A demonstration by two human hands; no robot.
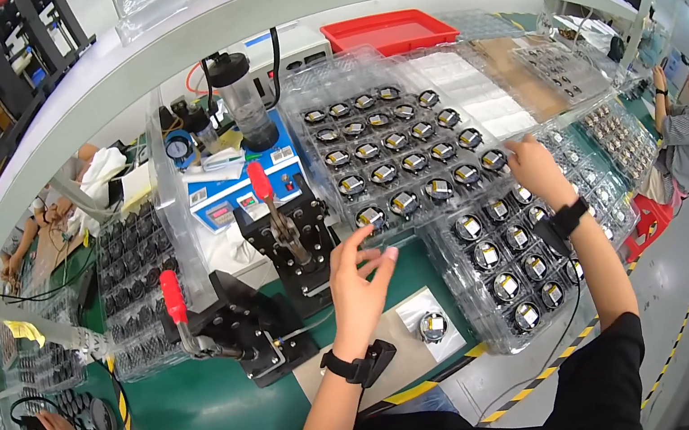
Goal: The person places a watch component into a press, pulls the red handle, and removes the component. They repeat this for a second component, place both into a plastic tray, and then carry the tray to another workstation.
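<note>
My left hand point(360, 281) is raised over the near left corner of the upper clear plastic tray point(406, 227), fingers apart with nothing between them. A fingertip comes close to a round black part with a silver and yellow top point(371, 218); whether it touches is unclear. My right hand point(537, 169) is at that tray's right edge, its fingers curled beside another round part point(494, 160). What those fingers grip, if anything, is hidden. Rows of such parts fill the tray. A second clear tray point(461, 309) with more parts lies nearer, under my right forearm.
Two black clamp fixtures with red handles point(259, 181) point(172, 297) stand left of my left hand. A single round part point(433, 327) rests on a white sheet. Behind are a blue control box point(285, 157) and a red bin point(391, 32). Other people work nearby.
</note>
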